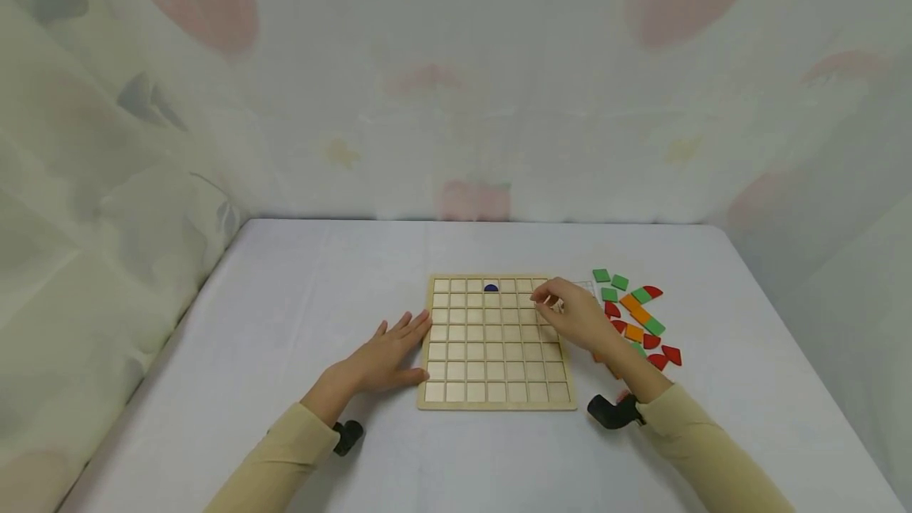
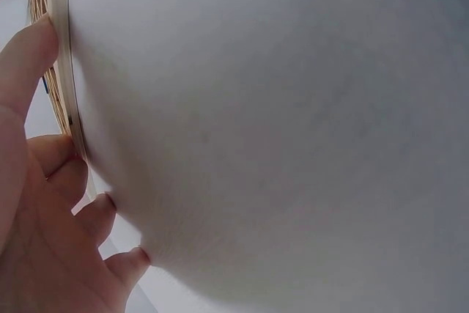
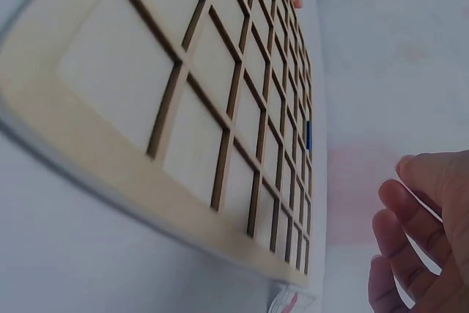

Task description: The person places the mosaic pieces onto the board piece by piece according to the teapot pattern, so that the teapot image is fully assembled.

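Observation:
A square wooden grid board [image 1: 425, 386] lies on the table. In its far row sits one dark blue rounded piece [image 1: 491, 288], also a thin blue sliver [image 3: 308, 135] in the right wrist view. My left hand [image 1: 388, 355] rests beside the board, thumb and fingertips touching its left edge; the left wrist view shows those fingers [image 2: 69, 174] against the rim. Over the board's far right part hovers my right hand [image 1: 577, 315], fingers loosely bent. The right wrist view shows nothing between its thumb and fingers [image 3: 399, 203].
Right of the board lie several flat pieces: green squares [image 1: 602, 275], orange squares [image 1: 634, 332] and red rounded ones [image 1: 651, 341]. My right forearm covers some of them. A printed sheet [image 1: 587, 286] shows partly behind the right hand. Patterned cloth [image 1: 470, 101] hangs behind the table.

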Action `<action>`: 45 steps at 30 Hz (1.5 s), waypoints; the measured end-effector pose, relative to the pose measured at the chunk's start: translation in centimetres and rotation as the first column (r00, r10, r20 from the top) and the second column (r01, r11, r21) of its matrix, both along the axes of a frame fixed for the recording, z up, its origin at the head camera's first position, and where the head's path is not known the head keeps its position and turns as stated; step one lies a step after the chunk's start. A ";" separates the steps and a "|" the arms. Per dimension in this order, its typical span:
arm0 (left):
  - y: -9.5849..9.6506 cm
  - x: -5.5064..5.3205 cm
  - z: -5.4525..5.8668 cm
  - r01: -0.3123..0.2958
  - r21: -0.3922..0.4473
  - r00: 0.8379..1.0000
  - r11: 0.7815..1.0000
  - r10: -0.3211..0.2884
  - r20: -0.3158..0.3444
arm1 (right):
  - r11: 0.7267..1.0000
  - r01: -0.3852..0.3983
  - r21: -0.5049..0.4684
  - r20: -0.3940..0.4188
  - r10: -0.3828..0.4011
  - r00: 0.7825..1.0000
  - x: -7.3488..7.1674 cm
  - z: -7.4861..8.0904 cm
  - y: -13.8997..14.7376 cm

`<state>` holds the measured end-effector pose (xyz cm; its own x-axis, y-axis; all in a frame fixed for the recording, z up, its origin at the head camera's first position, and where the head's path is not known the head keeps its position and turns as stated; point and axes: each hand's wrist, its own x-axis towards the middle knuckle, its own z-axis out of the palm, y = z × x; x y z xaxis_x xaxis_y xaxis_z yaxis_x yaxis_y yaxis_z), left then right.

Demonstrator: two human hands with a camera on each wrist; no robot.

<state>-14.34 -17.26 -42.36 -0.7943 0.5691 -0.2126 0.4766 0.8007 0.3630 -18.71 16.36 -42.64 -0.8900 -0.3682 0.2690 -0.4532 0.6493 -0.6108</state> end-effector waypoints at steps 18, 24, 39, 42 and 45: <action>0.0 0.0 -0.3 -0.008 0.006 1.000 1.000 0.008 0.002 | 0.989 0.137 -0.053 0.078 -0.133 0.988 4.3 -1.5 4.7; 0.0 0.0 -0.3 -0.007 0.005 1.000 1.000 0.007 0.004 | 0.982 0.185 -0.048 0.153 -0.176 0.972 5.4 -1.9 6.0; 0.0 0.1 -0.2 -0.019 -0.004 1.000 1.000 0.019 0.013 | 0.983 0.177 0.039 0.155 -0.181 0.971 6.3 -3.3 7.8; 0.0 0.1 -0.2 -0.017 0.001 1.000 1.000 0.017 0.012 | 0.986 0.157 0.051 0.148 -0.163 0.976 6.4 -3.4 7.9; 0.0 0.1 -0.2 -0.014 0.002 1.000 1.000 0.014 0.013 | 0.987 0.145 0.069 0.133 -0.154 0.979 6.4 -3.5 7.9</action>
<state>-14.25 -17.30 -42.57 -0.7994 0.5583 -0.2220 0.4604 0.8066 0.3707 -12.30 24.24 -46.19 -0.9631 -0.2398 0.1222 -0.2628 0.7400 -0.6191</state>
